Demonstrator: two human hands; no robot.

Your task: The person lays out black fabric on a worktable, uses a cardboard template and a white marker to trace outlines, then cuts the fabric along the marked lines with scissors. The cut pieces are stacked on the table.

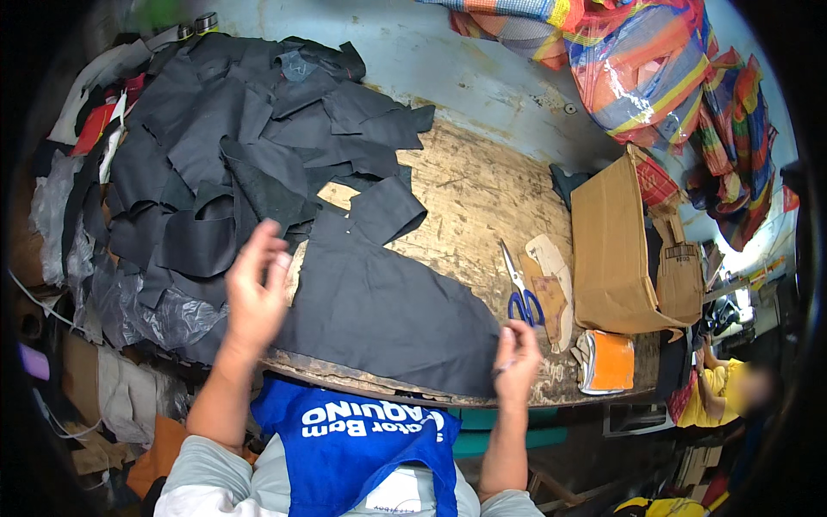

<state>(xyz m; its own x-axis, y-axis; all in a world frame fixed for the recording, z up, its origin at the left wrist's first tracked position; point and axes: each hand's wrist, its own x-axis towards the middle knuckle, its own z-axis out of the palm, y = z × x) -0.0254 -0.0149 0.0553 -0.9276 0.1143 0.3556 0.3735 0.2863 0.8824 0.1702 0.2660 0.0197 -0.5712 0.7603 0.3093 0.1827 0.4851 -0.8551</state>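
Observation:
A large dark grey-black piece of leather point(388, 314) lies flat along the near edge of the worn wooden table. My left hand point(257, 293) is raised over its left end, fingers stretched out and slightly blurred, holding nothing. At the piece's right end my right hand point(517, 355) is closed, thumb and fingers together. Whether it pinches the leather's edge or a small dark thing cannot be made out. Scissors with blue handles point(525, 306) lie just beyond my right hand. Beside them are a pale, curved pattern piece point(551, 276) and a brown one point(544, 303).
A big heap of dark leather pieces point(207, 129) covers the table's left side. To the right stand a cardboard box point(612, 250) and an orange-topped stack point(612, 360). Colourful plaid bags point(637, 69) hang along the wall. A person in yellow point(724, 392) is at far right.

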